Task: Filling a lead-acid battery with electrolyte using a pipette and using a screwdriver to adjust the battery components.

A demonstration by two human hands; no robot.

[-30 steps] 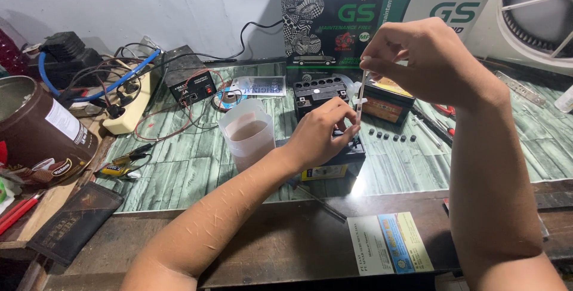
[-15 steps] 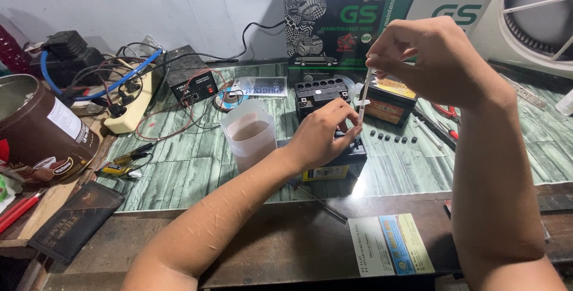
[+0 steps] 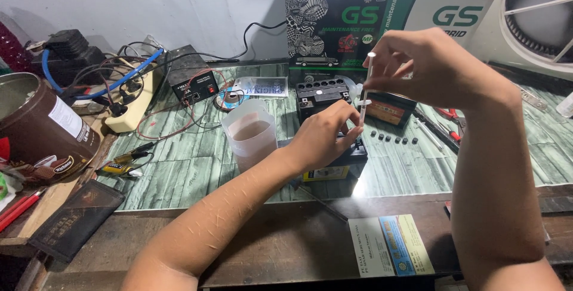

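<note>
Since a moment ago, my right hand (image 3: pixel 439 67) has lifted the plunger of the thin white plastic syringe (image 3: pixel 364 97) a little higher, while my left hand (image 3: pixel 325 139) stays put. My left grip is closed around the syringe's lower barrel, holding it upright over the small black battery (image 3: pixel 334 159) on the green marbled tabletop (image 3: pixel 191 165). My right fingertips pinch the plunger top. Just beside the battery stands a translucent plastic cup (image 3: pixel 250 136) of liquid; small black caps (image 3: pixel 394 139) lie near.

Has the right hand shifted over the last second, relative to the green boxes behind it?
Yes. The right hand has risen slightly against the green boxes, drawing the syringe plunger upward.
</note>
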